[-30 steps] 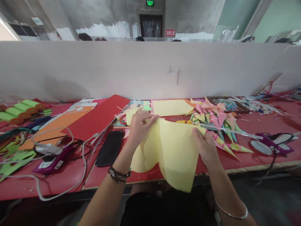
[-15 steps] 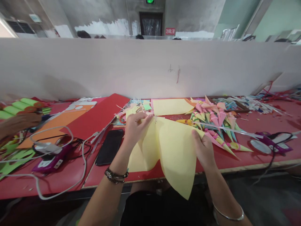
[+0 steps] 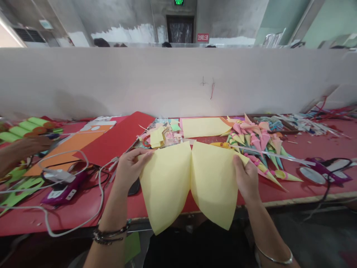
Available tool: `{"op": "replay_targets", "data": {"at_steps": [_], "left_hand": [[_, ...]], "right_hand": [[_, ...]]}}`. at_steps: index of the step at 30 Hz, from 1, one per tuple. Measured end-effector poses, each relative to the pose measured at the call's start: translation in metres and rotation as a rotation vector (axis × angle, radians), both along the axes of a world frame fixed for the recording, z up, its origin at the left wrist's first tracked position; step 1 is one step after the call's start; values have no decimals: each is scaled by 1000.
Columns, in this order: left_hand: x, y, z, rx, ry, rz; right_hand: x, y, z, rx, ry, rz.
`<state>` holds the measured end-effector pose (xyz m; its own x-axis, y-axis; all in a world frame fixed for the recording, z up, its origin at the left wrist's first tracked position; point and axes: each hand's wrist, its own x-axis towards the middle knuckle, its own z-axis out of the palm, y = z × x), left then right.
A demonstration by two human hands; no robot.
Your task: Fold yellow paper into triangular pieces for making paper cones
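A yellow sheet of paper [image 3: 167,182] hangs spread between my two hands over the front edge of the red table [image 3: 117,216]. It is joined along a middle fold, with two rounded lobes drooping to points. My left hand [image 3: 130,167] pinches its upper left corner between thumb and fingers. At the upper right edge, my right hand [image 3: 245,176] grips the paper the same way. Partly covered by the sheet and my left hand is a black phone [image 3: 134,187]. Right of the sheet lies a pile of small pastel paper cones [image 3: 260,139].
Flat yellow sheets [image 3: 205,127] lie at the back, beside paper scraps [image 3: 160,136]. Red card [image 3: 117,139] and orange card [image 3: 69,149] lie left, near a purple power strip [image 3: 64,191] with white cables. Another person's hand [image 3: 26,149] is at far left. A white partition [image 3: 139,82] stands behind.
My left hand has moved from the sheet's middle out to its left corner. The left half, earlier folded back, is now spread open and covers more of the phone.
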<state>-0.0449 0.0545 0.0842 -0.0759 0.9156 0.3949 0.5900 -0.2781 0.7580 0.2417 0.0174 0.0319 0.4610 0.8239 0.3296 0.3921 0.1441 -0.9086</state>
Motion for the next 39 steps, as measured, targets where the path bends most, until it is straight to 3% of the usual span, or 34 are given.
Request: {"op": "replay_targets", "data": {"at_steps": [9,12,16,20,24,28,32,36,39], "left_hand": [[-7,0,-3,-13,-109,70],[-6,-2,-7,-42,-306,39],[-10,-12,-21,-219,-699,-41],[-18,-31,-40,-476,-852,-188],[-17,-49,-43,-559,-750,-236],[-7,-65,-31,-537,-683,-226],[-1,-81,-20,-501,-568,-344],[2,-87,-16,-531,-335,-396],[3,-86,-14,-490,-298,-382]], "right_hand": [[4,-1,-1,-22,-5,-2],[4,0,-3,-25,6,14],[4,1,-4,-12,17,23],[5,2,-4,-8,26,21],[3,4,-3,8,-12,2],[0,5,-1,15,4,7],[-2,4,1,-4,24,-5],[-1,3,1,-24,15,-19],[0,3,-2,-24,34,-6]]}}
